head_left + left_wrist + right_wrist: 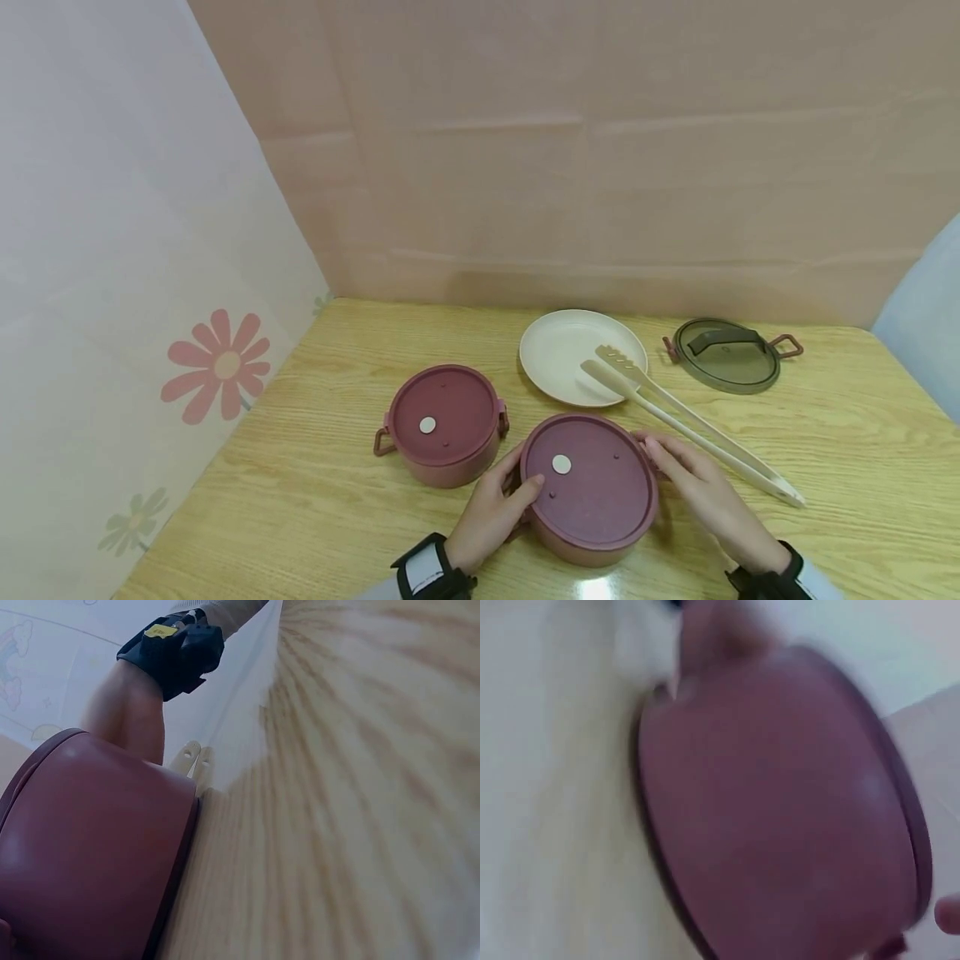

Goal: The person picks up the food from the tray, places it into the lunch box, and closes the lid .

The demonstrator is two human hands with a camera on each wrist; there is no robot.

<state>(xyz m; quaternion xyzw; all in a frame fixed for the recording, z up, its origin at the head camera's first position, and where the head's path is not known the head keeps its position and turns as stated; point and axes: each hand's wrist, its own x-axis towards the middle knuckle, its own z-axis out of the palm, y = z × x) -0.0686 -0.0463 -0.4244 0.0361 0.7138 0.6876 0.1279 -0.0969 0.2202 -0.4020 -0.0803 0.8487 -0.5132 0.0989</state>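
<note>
Between both hands stands a round reddish-purple pot (600,500), whose flat top bears a white dot. My left hand (491,504) grips its left side, the thumb lying over the edge of the top and the other fingers partly hidden behind the wall. At the right side, my right hand (701,487) holds the pot by its handle, which the fingers mostly cover. In the left wrist view the pot's smooth side wall (97,847) appears close up beside the table. The right wrist view is blurred, with the pot's wall (780,810) filling its middle.
A second reddish pot (442,467) with side handles stands to the left. Behind, pale tongs (720,446) lie with their tips over a white plate (555,358). At the back right is a dark glass lid (727,362) with a black handle and reddish loops beside it.
</note>
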